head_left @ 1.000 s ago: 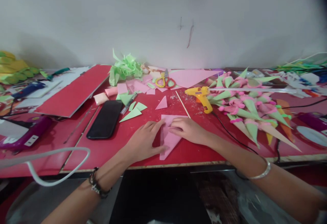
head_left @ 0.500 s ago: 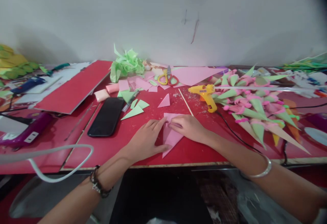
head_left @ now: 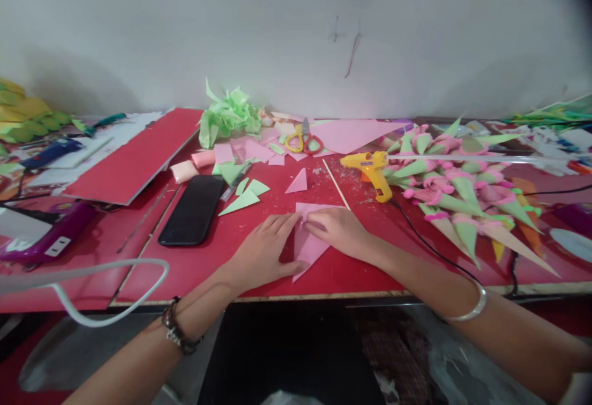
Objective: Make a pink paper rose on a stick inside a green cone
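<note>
A pink sheet of paper (head_left: 311, 246) lies on the red table near its front edge, its lower end running to a point. My left hand (head_left: 266, 248) lies flat along the paper's left edge, fingers stretched and thumb apart, holding nothing. From the right, my right hand (head_left: 340, 230) rests on the paper's upper part, fingers bent together at a fold; its fingertips are partly hidden. Beyond the hands are a small pink paper triangle (head_left: 297, 181) and a thin wooden stick (head_left: 336, 184).
A yellow glue gun (head_left: 375, 174) lies to the right, beside a heap of pink and green paper cones (head_left: 457, 192). Scissors (head_left: 304, 140) and paper scraps lie at the back. On the left are a black phone (head_left: 192, 211), a red board (head_left: 134, 155) and a white cable (head_left: 160, 275).
Almost nothing differs. Both hands stay on the pink paper in nearly the same pose, and the whole view has shifted very slightly.
</note>
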Available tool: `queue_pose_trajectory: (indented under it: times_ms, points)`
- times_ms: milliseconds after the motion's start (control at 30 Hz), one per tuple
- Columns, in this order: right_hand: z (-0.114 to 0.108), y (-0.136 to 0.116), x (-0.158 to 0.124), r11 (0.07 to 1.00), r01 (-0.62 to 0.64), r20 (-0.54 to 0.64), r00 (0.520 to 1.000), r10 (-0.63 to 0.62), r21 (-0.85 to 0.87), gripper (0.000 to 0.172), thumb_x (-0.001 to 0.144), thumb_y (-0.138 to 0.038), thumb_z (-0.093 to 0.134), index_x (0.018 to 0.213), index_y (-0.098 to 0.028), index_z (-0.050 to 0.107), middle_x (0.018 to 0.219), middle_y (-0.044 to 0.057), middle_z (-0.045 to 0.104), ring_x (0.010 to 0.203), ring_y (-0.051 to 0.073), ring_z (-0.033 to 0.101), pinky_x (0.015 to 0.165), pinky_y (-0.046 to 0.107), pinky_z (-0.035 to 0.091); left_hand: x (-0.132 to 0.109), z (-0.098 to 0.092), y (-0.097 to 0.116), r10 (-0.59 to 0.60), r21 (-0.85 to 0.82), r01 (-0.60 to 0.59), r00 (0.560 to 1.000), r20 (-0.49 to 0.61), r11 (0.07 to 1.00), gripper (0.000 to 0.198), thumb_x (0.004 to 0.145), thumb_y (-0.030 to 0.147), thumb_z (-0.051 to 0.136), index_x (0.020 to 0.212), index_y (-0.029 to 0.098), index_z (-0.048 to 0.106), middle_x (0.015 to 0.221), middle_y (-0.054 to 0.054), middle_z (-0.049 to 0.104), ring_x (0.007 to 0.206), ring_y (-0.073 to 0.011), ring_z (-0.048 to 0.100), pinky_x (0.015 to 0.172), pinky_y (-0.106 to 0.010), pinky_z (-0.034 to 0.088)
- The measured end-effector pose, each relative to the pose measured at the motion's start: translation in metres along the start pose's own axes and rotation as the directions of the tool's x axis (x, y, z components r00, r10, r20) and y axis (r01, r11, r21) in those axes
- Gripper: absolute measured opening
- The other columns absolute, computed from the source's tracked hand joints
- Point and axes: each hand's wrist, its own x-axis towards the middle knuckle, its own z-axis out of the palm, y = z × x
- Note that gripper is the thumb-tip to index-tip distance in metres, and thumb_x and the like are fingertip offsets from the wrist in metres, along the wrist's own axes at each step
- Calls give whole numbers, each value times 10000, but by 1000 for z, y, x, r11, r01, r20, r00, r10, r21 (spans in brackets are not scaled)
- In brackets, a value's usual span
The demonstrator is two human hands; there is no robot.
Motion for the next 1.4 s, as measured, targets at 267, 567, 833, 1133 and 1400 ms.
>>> queue_pose_trajectory:
  times_ms: [267,567,833,1133,1400]
  points:
    - [-2,-4,0,1000,22,-6,1000,-22,-5,267,850,-290,390,714,-174,588,638,10,593,622,118,523,540,222,285,-5,-3,2,2,52,-3,1000,8,999,657,711,506,489,1264,192,325,1319,-60,336,1178,-222,316,972,-350,294]
    - [2,-4,0,998,8,-13,1000,-9,-61,267,843,-297,396,663,-166,542,605,2,546,577,112,480,533,233,271,-12,-9,2,27,82,-34,996,86,996,635,720,517,459,1277,248,313,1316,-14,367,1165,-219,327,971,-368,267]
    - [-9,-11,-14,991,100,-152,982,-112,-83,199,811,-171,412,963,-177,540,905,73,530,860,183,475,817,348,348,-12,-14,-2,44,97,-60,987,154,994,706,696,563,459,1301,252,267,1332,-30,343,1175,-244,318,969,-393,262]
    - [-18,-39,-64,959,284,40,958,-285,23,299,828,-222,394,1090,-276,526,1025,64,532,982,182,453,965,473,176,-15,-13,-5,57,64,-69,983,173,996,701,712,529,470,1318,311,193,1358,-13,304,1202,-250,272,975,-431,243]
    - [-17,-30,-65,973,226,-16,974,-225,46,256,806,-277,443,1017,-239,582,987,61,565,948,187,466,943,424,261,-16,-17,-3,90,71,-105,977,195,992,557,751,510,433,1270,354,302,1396,38,229,1212,-248,256,979,-443,234]
